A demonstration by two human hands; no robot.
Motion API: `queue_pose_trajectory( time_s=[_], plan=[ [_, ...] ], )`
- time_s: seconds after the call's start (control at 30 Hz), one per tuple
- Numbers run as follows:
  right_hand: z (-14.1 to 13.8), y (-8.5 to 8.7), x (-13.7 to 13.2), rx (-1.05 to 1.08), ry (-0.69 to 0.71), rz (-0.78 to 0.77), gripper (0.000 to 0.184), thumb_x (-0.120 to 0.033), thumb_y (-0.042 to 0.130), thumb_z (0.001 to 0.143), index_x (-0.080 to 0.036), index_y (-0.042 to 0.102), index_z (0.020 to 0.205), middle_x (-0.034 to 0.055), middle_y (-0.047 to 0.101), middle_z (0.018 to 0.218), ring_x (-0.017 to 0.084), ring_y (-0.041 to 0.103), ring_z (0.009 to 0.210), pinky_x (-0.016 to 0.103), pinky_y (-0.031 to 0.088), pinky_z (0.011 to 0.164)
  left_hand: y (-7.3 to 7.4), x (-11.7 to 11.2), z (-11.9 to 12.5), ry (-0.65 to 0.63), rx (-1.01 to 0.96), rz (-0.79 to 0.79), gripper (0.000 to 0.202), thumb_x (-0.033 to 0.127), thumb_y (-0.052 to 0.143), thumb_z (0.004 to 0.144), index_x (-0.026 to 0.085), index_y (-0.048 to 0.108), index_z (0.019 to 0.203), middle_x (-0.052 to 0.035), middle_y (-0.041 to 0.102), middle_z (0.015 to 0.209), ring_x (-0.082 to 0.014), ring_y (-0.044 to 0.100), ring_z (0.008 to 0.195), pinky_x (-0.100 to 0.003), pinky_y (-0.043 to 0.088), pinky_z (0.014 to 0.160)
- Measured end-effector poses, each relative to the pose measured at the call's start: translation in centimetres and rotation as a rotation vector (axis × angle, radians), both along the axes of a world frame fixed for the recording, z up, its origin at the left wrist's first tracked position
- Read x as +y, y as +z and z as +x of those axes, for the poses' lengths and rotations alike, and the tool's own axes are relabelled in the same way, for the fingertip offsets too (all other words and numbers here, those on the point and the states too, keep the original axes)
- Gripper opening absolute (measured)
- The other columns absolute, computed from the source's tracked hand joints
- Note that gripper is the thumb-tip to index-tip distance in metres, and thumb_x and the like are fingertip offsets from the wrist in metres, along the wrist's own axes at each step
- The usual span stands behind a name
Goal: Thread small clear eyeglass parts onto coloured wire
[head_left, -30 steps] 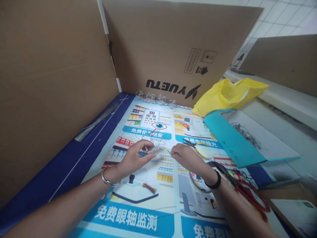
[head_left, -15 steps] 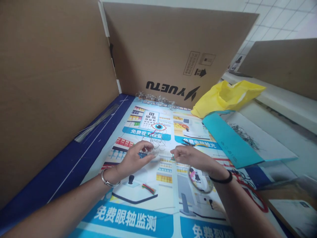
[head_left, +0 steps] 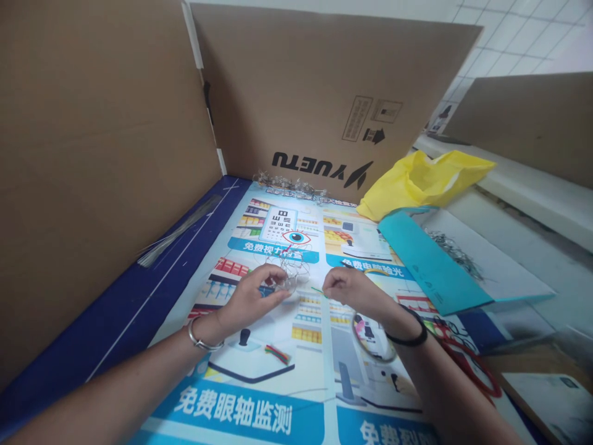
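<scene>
My left hand (head_left: 259, 290) is closed, thumb and fingers pinching a piece of thin bent wire (head_left: 294, 267) whose loops spread out beyond the fingertips over the printed poster sheet (head_left: 296, 371). To its right, my right hand (head_left: 347, 285) is closed with its fingers curled in. A thin green strand (head_left: 317, 291) sticks out from its fingertips toward the wire loops, a small gap apart from them. On the poster below the left hand lies a short bundle of red, yellow and green strands (head_left: 277, 354). A ring-shaped coil (head_left: 374, 337) lies beside my right wrist.
A row of wire pieces (head_left: 291, 184) lies along the back, against a cardboard panel (head_left: 333, 93). Straight wires (head_left: 180, 232) rest at left. On the right are a blue folder (head_left: 430, 266) with a wire heap (head_left: 451, 250), a yellow bag (head_left: 417, 182) and red-handled scissors (head_left: 477, 364).
My right hand has shifted slightly to the right, and more of the green strand shows at its fingertips. My left hand stays nearly in place, still pinching the bent wire.
</scene>
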State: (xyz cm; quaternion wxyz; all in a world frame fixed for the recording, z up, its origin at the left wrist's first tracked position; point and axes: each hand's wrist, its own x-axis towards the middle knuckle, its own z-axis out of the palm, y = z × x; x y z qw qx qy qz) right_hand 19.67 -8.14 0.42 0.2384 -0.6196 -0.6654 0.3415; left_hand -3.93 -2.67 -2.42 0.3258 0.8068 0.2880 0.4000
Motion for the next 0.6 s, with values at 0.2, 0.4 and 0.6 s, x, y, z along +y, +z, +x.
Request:
queue_pose_trajectory(
  time_s=[0.2,0.4,0.6],
  plan=[
    [-0.8,-0.9,0.1,0.117,-0.107,-0.185,0.005,-0.022,0.053,0.07,-0.017,0.055,0.067,-0.003,0.056,0.053,0.011,0.055,0.048,0.021,0.041,0.047,0.0,0.0,0.0,0.0,0.004,-0.011,0.022,0.024,0.065,0.074,0.018,0.058,0.093,-0.0038,0.064,0.087,-0.014,0.059,0.077,-0.028,0.051,0.069],
    [-1.0,-0.9,0.0,0.149,-0.057,-0.208,0.002,-0.017,0.054,0.067,-0.016,0.055,0.067,-0.0002,0.061,0.062,0.013,0.06,0.059,0.022,0.044,0.054,-0.1,0.0,0.0,-0.005,0.018,-0.006,0.022,0.021,0.066,0.074,0.018,0.058,0.094,-0.0035,0.064,0.087,-0.0139,0.058,0.076,-0.028,0.05,0.07],
    [-0.5,0.4,-0.3,0.09,0.218,-0.096,0.005,-0.019,0.059,0.072,-0.017,0.062,0.068,0.0029,0.065,0.093,0.018,0.059,0.091,0.027,0.043,0.079,-0.1,0.0,-0.1,-0.029,-0.001,-0.029,0.022,0.022,0.065,0.074,0.018,0.058,0.095,-0.0032,0.062,0.085,-0.014,0.057,0.076,-0.029,0.049,0.07]
  ],
)
